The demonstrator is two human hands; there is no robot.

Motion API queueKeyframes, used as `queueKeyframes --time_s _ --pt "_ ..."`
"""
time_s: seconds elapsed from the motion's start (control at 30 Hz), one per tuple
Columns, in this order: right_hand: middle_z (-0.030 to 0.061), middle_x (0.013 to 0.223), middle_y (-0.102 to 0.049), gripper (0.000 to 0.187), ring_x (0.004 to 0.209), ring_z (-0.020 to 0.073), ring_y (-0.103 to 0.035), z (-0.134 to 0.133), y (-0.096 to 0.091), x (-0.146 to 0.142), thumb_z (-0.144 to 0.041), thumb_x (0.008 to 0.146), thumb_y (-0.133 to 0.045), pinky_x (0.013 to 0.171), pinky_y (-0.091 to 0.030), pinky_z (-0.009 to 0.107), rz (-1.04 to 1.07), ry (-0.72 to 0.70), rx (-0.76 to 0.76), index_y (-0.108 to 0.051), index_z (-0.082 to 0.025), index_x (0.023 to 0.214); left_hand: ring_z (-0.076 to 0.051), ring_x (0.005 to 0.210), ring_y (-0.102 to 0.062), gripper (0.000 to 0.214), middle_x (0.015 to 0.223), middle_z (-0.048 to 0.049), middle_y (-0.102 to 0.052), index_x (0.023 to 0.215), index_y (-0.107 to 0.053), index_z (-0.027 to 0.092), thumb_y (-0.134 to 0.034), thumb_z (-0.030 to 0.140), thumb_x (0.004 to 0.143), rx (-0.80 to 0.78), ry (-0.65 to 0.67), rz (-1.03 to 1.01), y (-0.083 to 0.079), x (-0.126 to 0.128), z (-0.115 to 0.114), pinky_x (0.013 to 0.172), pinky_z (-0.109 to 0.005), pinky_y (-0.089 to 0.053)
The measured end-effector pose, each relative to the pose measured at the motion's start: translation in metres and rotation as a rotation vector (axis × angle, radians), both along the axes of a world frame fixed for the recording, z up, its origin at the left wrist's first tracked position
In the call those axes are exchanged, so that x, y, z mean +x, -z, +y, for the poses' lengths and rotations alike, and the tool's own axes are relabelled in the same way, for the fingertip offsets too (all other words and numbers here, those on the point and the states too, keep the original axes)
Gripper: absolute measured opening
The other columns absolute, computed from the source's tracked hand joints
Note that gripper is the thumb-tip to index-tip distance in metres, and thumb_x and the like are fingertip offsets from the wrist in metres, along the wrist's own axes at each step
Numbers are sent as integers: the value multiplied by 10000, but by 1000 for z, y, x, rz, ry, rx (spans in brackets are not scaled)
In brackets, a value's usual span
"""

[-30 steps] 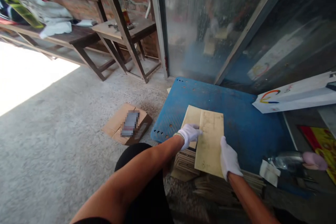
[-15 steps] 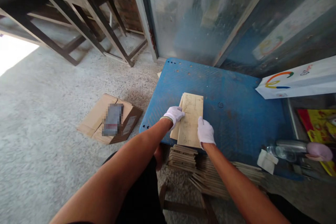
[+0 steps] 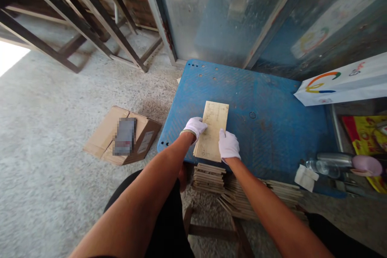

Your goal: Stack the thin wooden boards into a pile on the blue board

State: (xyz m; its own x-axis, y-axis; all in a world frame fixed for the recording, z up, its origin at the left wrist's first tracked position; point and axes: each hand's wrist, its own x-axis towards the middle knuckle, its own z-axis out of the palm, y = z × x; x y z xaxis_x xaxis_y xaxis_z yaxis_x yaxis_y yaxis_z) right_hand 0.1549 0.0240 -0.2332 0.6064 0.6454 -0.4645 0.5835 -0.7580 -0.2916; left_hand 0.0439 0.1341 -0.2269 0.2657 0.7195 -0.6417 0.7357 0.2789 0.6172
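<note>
2 gloved hands (image 3: pixel 195 127) holding boards (image 3: pixel 213 127), blue table (image 3: pixel 272 100)

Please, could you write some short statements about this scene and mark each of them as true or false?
1. The left hand and the right hand both hold pale boards. True.
2. Both hands are bare. False: both are gloved in white.
3. A cardboard box is on the floor, beside the table. True.
4. The table has a red top. False: its top is blue.
5. A white bag is at the right part of the picture. True.
6. The left hand is at the boards' right side. False: it is at their left side.
</note>
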Motion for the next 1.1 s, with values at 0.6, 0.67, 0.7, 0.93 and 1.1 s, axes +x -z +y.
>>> queueKeyframes --time_s 0.6,0.67,0.7,0.93,1.1 --pt "156 1127 -568 473 996 257 -586 3 4 2 -443 975 -339 814 -448 352 -112 -126 -110 -492 -163 1325 -287 962 -630 401 1020 -149 -661 1064 -659 140 -500 368 776 319 432 350 -4 7 4 801 -321 -505" --pt "147 1099 -576 475 987 253 -586 0 7 3 -447 972 -344 812 -450 347 -131 -158 -98 -492 -161 1322 -284 967 -628 407 1023 -143 -657 1075 -651 146 -498 377 778 331 462 349 -4 7 4 807 -319 -505" --pt "145 1089 -578 480 976 253 -588 -2 8 3 -449 971 -344 806 -453 346 -151 -181 -94 -485 -161 1328 -280 969 -627 410 1023 -138 -656 1081 -647 151 -499 385 779 328 475 350 -4 7 4 810 -316 -505" --pt "160 1065 -585 479 878 247 -607 -12 1 9 -424 976 -307 720 -474 332 -304 -432 -105 -518 -121 1280 -287 1019 -605 468 1106 -144 -620 1161 -589 149 -484 437 807 313 554 419 -6 4 2 842 -326 -497" --pt "140 1005 -631 507 895 248 -616 -2 -21 26 -482 963 -307 766 -458 321 -133 -462 -137 -686 -145 969 -279 1066 -589 478 1169 -144 -607 1217 -543 127 -500 400 826 280 562 381 -4 3 0 890 -312 -474"
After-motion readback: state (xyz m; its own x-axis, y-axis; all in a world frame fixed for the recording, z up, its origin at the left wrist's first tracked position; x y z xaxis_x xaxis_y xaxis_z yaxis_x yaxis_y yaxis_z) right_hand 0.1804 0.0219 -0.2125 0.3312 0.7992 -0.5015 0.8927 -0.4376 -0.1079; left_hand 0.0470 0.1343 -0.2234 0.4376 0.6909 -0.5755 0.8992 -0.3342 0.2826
